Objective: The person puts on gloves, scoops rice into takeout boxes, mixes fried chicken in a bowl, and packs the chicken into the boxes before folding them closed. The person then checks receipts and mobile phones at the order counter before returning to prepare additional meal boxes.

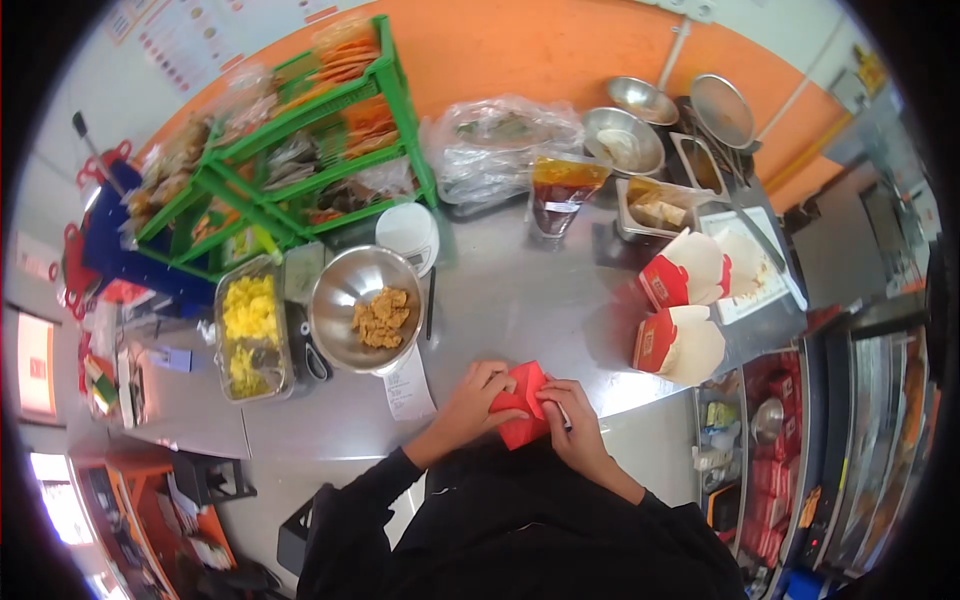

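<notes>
A red takeout box [524, 428], partly folded, is held between both hands at the table's front edge. My left hand [473, 408] grips its left side, fingers over the top flap. On the right side, my right hand [578, 425] is closed on the same box. Two opened red-and-white takeout boxes [655, 345] stand to the right on the steel table. Left of my hands, a steel bowl [335, 300] holds pieces of fried chicken [384, 318]. A printed receipt [408, 388] lies beside the bowl, partly under it.
A clear tub of yellow food [250, 312], a white scale [408, 236] and a green rack [400, 120] stand left. A sauce pouch [562, 195] and metal bowls [625, 140] are at the back. A knife [775, 255] lies on a white board [745, 300] at right.
</notes>
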{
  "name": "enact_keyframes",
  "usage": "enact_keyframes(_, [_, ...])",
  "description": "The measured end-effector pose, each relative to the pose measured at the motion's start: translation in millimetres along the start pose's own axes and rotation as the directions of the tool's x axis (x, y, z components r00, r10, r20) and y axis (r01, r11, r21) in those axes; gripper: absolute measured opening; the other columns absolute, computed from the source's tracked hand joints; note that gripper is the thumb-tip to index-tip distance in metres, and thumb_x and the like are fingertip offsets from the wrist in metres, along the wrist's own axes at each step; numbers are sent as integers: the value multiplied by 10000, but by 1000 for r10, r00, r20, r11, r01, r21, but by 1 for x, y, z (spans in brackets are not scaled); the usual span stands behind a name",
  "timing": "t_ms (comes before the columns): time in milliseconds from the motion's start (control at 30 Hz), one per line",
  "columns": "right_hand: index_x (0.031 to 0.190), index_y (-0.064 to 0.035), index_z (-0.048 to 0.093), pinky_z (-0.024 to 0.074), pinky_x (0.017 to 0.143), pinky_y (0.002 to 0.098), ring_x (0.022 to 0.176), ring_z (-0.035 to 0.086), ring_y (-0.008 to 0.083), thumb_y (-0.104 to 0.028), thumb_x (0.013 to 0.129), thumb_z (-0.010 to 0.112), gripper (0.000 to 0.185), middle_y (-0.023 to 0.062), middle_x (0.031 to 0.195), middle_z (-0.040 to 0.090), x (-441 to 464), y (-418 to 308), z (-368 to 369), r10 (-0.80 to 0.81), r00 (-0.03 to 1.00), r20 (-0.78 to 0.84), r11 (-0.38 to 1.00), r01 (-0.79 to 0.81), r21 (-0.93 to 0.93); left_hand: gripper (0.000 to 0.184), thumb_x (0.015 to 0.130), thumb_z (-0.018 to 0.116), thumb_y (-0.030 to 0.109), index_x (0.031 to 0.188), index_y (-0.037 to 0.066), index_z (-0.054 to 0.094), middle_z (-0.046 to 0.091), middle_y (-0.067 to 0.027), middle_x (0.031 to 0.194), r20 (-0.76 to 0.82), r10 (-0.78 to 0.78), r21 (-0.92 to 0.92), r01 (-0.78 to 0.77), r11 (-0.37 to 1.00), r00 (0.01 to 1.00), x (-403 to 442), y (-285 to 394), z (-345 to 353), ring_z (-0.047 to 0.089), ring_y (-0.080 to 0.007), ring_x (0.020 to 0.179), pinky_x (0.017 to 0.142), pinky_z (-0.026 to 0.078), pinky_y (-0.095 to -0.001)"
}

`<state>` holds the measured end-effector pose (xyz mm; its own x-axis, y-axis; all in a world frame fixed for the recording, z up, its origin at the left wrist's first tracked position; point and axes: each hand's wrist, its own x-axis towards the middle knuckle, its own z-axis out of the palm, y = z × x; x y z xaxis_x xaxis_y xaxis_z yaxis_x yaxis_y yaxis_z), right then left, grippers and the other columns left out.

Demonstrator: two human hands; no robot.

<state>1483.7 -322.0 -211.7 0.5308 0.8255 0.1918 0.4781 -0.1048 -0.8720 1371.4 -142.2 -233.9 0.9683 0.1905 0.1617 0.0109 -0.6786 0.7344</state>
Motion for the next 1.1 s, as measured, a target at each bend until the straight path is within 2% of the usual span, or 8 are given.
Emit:
enact_keyframes(233, [1061,18,628,490,921,381,1153,576,352,9,834,640,227,177,1126,604,-5,-25,24,28,981,-191,1000,-30,-8,253,847,679,219,1027,63,594,462,-155,1119,-137,9,-60,-18,998,991,-27,0,24,432,-345,1090,935,378,-452])
enact_keyframes(433, [1045,24,669,499,922,366,1173,578,347,37,824,638,224,193,1116,654,-13,-14,32,18,959,-282,997,-40,-72,192,852,669,191,991,68,619,442,-152,1108,-302,-204,-218,141,966,931,-24,18,40,423,-314,1050,932,357,-412])
enact_keyframes(567, [1042,26,676,506,906,362,1187,569,350,24,838,631,209,192,1117,660,-15,-10,28,-15,965,-260,991,-19,-129,165,843,683,186,950,67,643,442,-143,1106,-327,-230,-315,123,941,917,-18,18,41,417,-296,1061,944,348,-406])
enact_keyframes(667, [1051,8,676,480,957,389,1179,574,340,-28,863,629,198,171,1132,659,-14,-15,23,45,970,-239,997,-60,-55,157,837,692,179,942,66,661,445,-135,1121,-327,-242,-349,122,929,913,-17,22,40,417,-289,1068,952,345,-401])
enact_keyframes(767, [1057,14,666,491,913,367,1149,594,318,-47,892,598,189,177,1143,646,-10,-16,21,70,969,-239,995,-83,-47,151,835,695,174,942,69,674,451,-129,1154,-320,-260,-362,136,922,911,-15,24,40,416,-291,1089,967,343,-399])
enact_keyframes(867, [1051,16,660,489,866,334,1083,609,287,-48,907,580,177,172,1119,632,-6,-19,16,187,956,-225,980,-166,111,150,834,695,172,945,72,680,466,-127,1201,-318,-287,-356,166,920,904,-14,29,38,423,-299,1115,983,351,-405])
enact_keyframes(967, [1024,10,665,458,903,322,1060,594,257,-5,893,579,157,143,1071,620,-5,-20,14,270,942,-200,953,-231,195,155,825,702,163,939,59,684,484,-124,1238,-292,-318,-332,216,918,902,-16,33,31,444,-302,1141,995,364,-405])
enact_keyframes(1100, [1025,5,666,470,880,326,1024,607,266,-23,877,596,166,152,1059,618,-2,-17,12,158,969,-191,984,-139,108,159,811,713,142,919,26,696,502,-131,1256,-230,-314,-365,217,905,921,-17,32,18,486,-298,1154,1003,380,-394])
